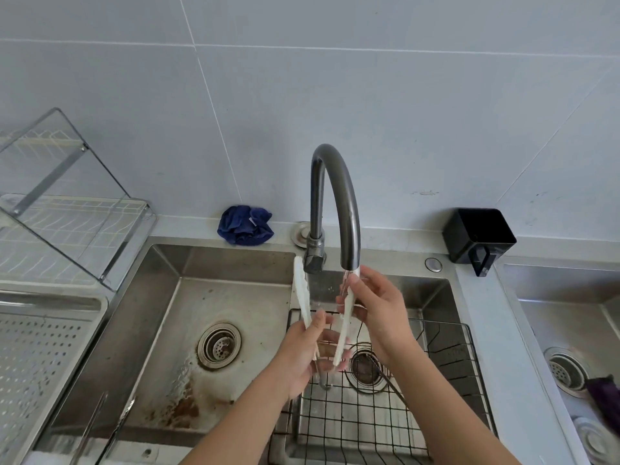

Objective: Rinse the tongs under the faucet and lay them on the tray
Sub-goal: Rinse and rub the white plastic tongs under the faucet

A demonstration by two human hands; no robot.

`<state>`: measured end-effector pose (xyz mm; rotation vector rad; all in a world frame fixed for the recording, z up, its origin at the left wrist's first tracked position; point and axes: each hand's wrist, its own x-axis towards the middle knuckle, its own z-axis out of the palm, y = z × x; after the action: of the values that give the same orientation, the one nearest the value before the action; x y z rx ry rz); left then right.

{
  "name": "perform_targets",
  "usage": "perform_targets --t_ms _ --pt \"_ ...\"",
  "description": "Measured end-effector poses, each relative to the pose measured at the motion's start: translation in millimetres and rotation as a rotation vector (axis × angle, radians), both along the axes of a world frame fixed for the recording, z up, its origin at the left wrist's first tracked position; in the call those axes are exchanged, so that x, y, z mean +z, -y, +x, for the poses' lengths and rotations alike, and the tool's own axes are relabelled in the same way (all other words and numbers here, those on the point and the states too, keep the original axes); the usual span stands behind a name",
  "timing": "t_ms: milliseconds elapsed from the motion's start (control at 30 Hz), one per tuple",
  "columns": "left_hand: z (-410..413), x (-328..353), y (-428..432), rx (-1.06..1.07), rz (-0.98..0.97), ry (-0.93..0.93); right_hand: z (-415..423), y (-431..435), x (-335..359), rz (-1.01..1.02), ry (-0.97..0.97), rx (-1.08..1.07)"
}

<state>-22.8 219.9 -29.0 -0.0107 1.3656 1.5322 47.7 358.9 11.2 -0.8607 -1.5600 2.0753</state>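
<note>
Here, over the sink point(161, 297), the left hand point(302, 354) grips the white tongs point(301, 290) near their hinge, arms spread upward; the right hand point(379, 310) pinches one arm under the running faucet point(335, 182). The perforated tray point(40, 347) lies beyond the sink's left edge.

Home kitchen: steel sink point(161, 263), faucet point(335, 203), dish rack point(67, 223), tiled wall point(369, 95).

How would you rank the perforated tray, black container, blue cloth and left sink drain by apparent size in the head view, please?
1. perforated tray, partly cut off.
2. black container.
3. blue cloth and left sink drain look alike; unranked.
</note>
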Motion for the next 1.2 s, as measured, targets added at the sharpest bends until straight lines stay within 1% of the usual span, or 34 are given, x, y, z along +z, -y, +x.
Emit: perform_targets --t_ms 67,133,233,367,567,667,700,767,800,900,933,1000,1067,1100,1133,1200 --pt "3 0 -11 0.124 -0.068 -0.100 4 -1 -1 0.103 0.020 -0.025" --pt "6 0 -21 0.179 -0.061 -0.120 8 0 -1 0.184 0.028 -0.020" --pt "10 1 -33 0.143 -0.023 -0.052 9 3 0 0.206 0.054 0.009" --pt "10 9 -45 0.160 0.024 -0.027 3 3 -5 0.254 0.099 0.072" --pt "19 10 -43 0.180 -0.055 -0.119 0 2 -11 0.369 0.126 0.076" --pt "27 9 -32 0.192 -0.041 -0.142 4 10 -17 0.389 0.147 0.006" --pt "29 9 -28 0.202 -0.044 -0.158 5 12 -18 0.343 0.145 -0.037" --pt "30 8 -18 0.243 -0.066 -0.189 6 13 -16 0.158 0.109 -0.106" --pt "29 6 -14 0.266 -0.086 -0.197 7 12 -16 0.065 0.092 -0.108" --pt "25 4 -6 0.306 -0.128 -0.224 11 13 -19 -0.032 0.121 0.022" --pt "23 4 -5 0.307 -0.129 -0.240 13 15 -21 -0.103 0.092 0.083" --pt "19 6 -5 0.302 -0.128 -0.270 14 20 -22 -0.382 -0.017 0.116" --pt "16 7 -5 0.301 -0.133 -0.280 10 19 -25 -0.621 -0.105 0.038" --pt "15 8 -5 0.298 -0.129 -0.274 6 18 -28 -0.669 -0.109 -0.018" --pt "14 8 -5 0.288 -0.123 -0.269 2 16 -28 -0.670 -0.080 -0.059" --pt "14 10 -5 0.246 -0.135 -0.283 -5 15 -30 -0.582 0.053 -0.067"
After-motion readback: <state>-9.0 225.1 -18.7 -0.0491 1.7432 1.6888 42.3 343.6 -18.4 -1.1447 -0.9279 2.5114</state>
